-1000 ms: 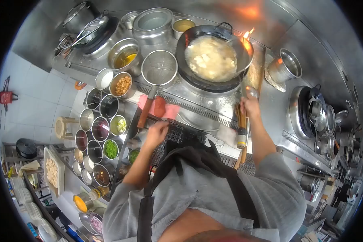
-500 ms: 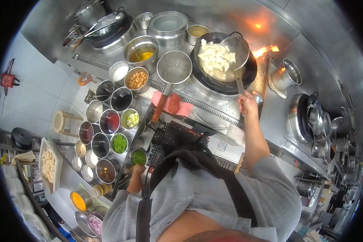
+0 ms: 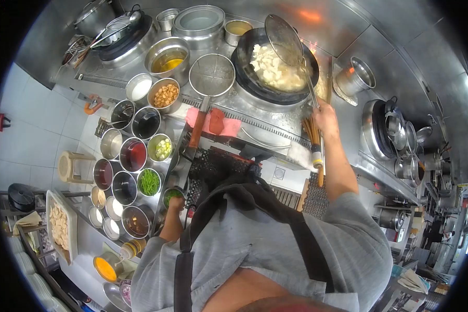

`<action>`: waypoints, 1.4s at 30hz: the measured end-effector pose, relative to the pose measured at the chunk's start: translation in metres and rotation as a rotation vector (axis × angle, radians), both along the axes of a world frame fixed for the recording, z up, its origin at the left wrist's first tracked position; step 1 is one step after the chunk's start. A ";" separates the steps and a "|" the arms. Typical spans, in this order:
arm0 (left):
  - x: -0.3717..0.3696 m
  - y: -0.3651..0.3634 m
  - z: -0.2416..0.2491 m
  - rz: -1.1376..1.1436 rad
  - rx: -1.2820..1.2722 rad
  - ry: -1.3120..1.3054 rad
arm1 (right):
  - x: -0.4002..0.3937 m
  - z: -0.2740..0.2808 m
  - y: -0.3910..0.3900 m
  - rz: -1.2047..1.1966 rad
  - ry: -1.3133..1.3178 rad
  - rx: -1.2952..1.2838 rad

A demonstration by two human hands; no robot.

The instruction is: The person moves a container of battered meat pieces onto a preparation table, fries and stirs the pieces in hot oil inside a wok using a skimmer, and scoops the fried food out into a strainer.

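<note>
My right hand (image 3: 325, 115) is closed around the handle of a round perforated strainer (image 3: 283, 39), which is tilted over the right side of a black wok (image 3: 249, 73). White chunks (image 3: 270, 65) lie in cloudy, steaming liquid inside the wok. Down at the left, my left hand (image 3: 176, 203) is at a small metal pot (image 3: 172, 194) of chopped greens; its fingers are mostly hidden. A bamboo brush (image 3: 312, 136) leans beside my right forearm.
Metal pots of sauces, cut greens (image 3: 149, 182) and nuts (image 3: 166, 95) crowd the left counter. A mesh strainer (image 3: 211, 76) rests left of the wok, near pink cloths (image 3: 231, 126). Another wok station (image 3: 375, 130) stands at the right, and a pot (image 3: 360, 78) stands behind it.
The perforated strainer has lifted and tilted up in my right hand. The bamboo brush now shows, and the flames behind the wok are smaller. The view has shifted slightly.
</note>
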State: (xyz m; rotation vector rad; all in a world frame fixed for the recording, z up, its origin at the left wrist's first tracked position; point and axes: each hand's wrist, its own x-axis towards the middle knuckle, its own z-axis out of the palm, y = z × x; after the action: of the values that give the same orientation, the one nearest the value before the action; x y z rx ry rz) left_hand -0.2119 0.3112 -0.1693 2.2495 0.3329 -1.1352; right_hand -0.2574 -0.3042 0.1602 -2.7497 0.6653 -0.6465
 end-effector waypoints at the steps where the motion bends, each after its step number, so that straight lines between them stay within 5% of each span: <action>1: 0.002 -0.007 0.021 0.001 0.005 -0.014 | -0.002 0.002 0.004 0.022 -0.027 -0.047; 2: 0.003 -0.010 0.031 0.008 0.010 -0.016 | -0.002 0.012 0.016 0.044 -0.053 -0.095; 4: 0.002 -0.008 0.030 0.048 0.001 0.004 | -0.007 0.032 0.045 -0.074 0.041 0.369; 9: -0.025 0.031 -0.066 0.267 -0.184 0.175 | -0.007 0.027 0.067 -0.018 0.060 0.799; 11: -0.025 0.049 -0.112 -0.495 -0.129 -0.114 | -0.007 0.016 0.062 -0.021 0.150 0.799; 12: -0.022 0.037 -0.083 -0.791 -0.079 -0.341 | -0.007 0.015 0.060 -0.017 0.184 0.690; 13: -0.027 0.044 -0.110 -0.509 -0.098 -0.084 | -0.008 0.010 0.055 -0.020 0.185 0.697; 15: -0.031 0.025 -0.077 0.222 -0.053 0.258 | -0.007 -0.005 0.035 -0.071 0.175 0.587; 19: -0.025 -0.003 -0.048 0.271 0.003 0.165 | -0.013 -0.053 -0.016 -0.048 0.144 0.385; 22: -0.021 -0.010 -0.062 0.204 -0.064 0.224 | -0.016 -0.065 -0.032 0.193 -0.143 -0.119; 24: -0.022 -0.027 -0.039 0.218 -0.085 0.150 | -0.018 -0.014 0.002 -0.115 0.158 0.662; 27: -0.020 -0.051 -0.004 0.239 -0.117 0.035 | -0.025 -0.009 0.004 -0.093 0.188 0.830; 33: -0.019 -0.041 -0.047 0.155 -0.062 0.106 | -0.007 -0.045 -0.004 -0.005 0.060 1.175; 42: 0.007 -0.032 -0.048 -0.089 0.010 0.076 | 0.002 -0.030 0.042 -0.009 -0.167 1.603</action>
State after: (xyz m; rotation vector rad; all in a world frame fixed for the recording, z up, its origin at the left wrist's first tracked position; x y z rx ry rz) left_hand -0.2048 0.2792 -0.2169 2.2534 0.2721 -1.2703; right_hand -0.2554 -0.2624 0.1300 -1.1877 0.6742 -0.1315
